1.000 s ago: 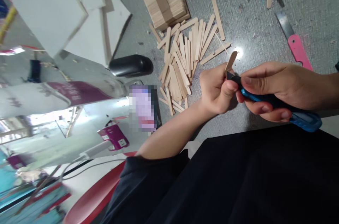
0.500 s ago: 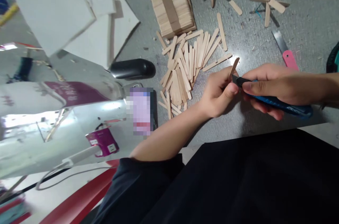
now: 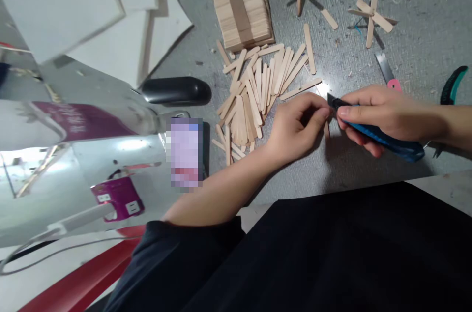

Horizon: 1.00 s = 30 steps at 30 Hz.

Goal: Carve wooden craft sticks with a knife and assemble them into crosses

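Note:
My left hand (image 3: 298, 125) is closed in a pinch over the grey table, fingertips against the knife's tip. Only a short end of a wooden stick (image 3: 326, 129) shows under its fingers. My right hand (image 3: 383, 113) is wrapped round a blue utility knife (image 3: 383, 139). The knife's dark blade end (image 3: 334, 101) points left and meets my left fingertips. Both hands are just right of a loose pile of wooden craft sticks (image 3: 258, 86).
A banded bundle of sticks (image 3: 243, 10) lies beyond the pile, with stick crosses (image 3: 370, 10) at the back. A pink-handled blade (image 3: 389, 76) and a green-handled tool (image 3: 452, 86) lie beyond my right hand. A black object (image 3: 177, 91) and white boards (image 3: 73, 2) are on the left.
The stick that stood up from my left fingers is now down and mostly hidden. Both hands have stayed together, and the view has shifted slightly.

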Each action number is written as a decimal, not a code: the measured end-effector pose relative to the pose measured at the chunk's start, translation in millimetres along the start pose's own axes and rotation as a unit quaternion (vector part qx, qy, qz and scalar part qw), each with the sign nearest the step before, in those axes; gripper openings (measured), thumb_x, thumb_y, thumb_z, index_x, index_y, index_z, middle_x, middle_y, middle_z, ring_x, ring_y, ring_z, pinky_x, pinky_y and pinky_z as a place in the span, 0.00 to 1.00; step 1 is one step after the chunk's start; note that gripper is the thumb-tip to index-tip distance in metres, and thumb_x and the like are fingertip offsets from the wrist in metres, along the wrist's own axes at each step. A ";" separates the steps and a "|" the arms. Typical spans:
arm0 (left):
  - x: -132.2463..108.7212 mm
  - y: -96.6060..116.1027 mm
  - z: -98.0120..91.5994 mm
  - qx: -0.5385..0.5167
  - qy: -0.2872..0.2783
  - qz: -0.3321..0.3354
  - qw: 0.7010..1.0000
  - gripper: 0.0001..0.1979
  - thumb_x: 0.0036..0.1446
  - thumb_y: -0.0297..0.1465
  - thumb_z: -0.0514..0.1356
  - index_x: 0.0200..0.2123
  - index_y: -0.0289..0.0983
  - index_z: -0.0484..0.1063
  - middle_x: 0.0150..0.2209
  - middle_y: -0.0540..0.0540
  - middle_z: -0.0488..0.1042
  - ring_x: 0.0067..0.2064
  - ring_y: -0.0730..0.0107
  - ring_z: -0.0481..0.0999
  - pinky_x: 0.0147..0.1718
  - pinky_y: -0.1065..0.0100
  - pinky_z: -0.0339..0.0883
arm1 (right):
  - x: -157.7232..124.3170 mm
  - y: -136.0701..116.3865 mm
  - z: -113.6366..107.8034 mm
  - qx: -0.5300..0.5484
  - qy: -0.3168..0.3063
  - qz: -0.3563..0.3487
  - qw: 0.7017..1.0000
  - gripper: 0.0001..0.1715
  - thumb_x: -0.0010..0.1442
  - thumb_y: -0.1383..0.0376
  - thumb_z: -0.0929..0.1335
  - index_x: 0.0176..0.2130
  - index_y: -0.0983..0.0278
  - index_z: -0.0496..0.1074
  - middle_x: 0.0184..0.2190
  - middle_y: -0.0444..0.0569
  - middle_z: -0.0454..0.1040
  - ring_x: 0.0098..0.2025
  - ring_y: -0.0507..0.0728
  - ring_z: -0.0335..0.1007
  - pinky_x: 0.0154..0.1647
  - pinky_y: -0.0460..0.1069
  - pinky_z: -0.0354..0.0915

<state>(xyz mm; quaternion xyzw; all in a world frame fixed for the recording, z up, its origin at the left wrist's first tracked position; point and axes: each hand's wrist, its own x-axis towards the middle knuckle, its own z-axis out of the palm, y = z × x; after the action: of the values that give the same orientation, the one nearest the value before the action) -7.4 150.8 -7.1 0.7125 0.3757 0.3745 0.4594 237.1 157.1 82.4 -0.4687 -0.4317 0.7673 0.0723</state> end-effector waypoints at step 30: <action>-19.1 16.5 -6.7 0.350 -0.024 -0.015 0.936 0.13 0.81 0.35 0.58 0.44 0.41 0.81 0.40 0.40 0.87 0.41 0.53 0.84 0.41 0.54 0.71 | -13.9 11.7 -9.8 -0.600 0.090 -0.014 0.794 0.32 0.85 0.41 0.59 0.53 0.62 0.78 0.31 0.52 0.81 0.27 0.61 0.64 0.35 0.55 0.49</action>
<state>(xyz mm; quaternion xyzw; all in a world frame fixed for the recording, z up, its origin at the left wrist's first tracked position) -18.4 131.6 6.7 0.8311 0.4825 0.1957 0.1955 255.8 148.6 81.2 -0.4790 -0.8036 0.3072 -0.1746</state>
